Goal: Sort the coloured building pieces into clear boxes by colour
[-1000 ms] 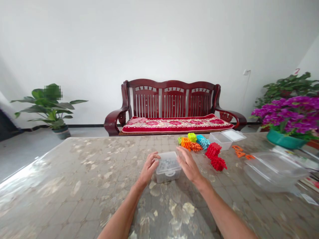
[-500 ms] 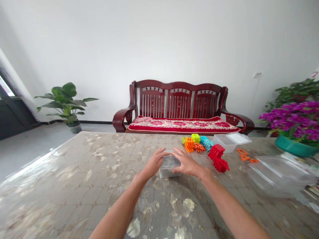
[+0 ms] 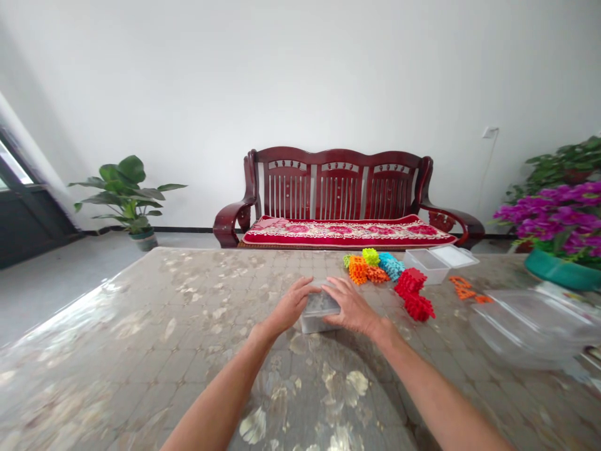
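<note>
Box [image 3: 312, 324] on table [image 3: 188, 351] before us; our left hand [image 3: 292, 307] and right hand [image 3: 354, 309] clasp opposite sides, fingers curved over lid [image 3: 322, 305], presumably for balance; red blocks [image 3: 411, 284] apart, likely for room

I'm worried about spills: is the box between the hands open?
Covered: the lid lies across the box. Latched or not, I cannot tell.

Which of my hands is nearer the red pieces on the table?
Right. Your right hand, on the right side of the small box, lies left of the red pieces; your left hand, on the box's left, is farther away.
</note>
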The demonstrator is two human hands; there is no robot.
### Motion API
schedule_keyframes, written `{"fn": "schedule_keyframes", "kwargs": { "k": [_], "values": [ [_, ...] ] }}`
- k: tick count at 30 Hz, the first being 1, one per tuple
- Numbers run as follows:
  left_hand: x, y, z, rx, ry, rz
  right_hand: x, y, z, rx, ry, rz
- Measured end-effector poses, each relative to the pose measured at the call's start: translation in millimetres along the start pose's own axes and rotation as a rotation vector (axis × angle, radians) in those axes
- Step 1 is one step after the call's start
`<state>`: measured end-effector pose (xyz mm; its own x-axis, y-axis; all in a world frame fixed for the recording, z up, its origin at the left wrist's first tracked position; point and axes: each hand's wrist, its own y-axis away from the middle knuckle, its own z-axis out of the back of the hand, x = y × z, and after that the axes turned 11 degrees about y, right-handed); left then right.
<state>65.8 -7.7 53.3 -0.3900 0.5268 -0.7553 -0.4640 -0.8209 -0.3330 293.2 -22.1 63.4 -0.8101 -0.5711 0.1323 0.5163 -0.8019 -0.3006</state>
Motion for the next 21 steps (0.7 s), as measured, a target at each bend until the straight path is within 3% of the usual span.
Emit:
{"fn": "schedule_keyframes", "kwargs": {
  "k": [4,8,11,15,21],
  "values": [
    [-4.1,13.3,-6.4,-0.071,-0.080,-0.002,-7.0,17.3,-11.2,-0.031,-0.174,-0.092],
    [-12.0,37.1,-29.2,-0.150,-0.332,-0.076,-18.0,47.5,-38.1,-0.163,-0.330,-0.348],
    [-12.8,41.4,-43.7,-0.173,-0.475,-0.100,-25.3,61.8,-55.9,-0.184,-0.426,-0.432],
    [-0.9,18.7,-43.4,-0.170,-0.523,-0.082,-29.8,63.7,-61.3,-0.197,-0.494,-0.436],
    [29.8,-44.6,-28.2,-0.173,-0.468,-0.028,-29.8,61.0,-55.6,-0.186,-0.510,-0.454]
  ]
}}
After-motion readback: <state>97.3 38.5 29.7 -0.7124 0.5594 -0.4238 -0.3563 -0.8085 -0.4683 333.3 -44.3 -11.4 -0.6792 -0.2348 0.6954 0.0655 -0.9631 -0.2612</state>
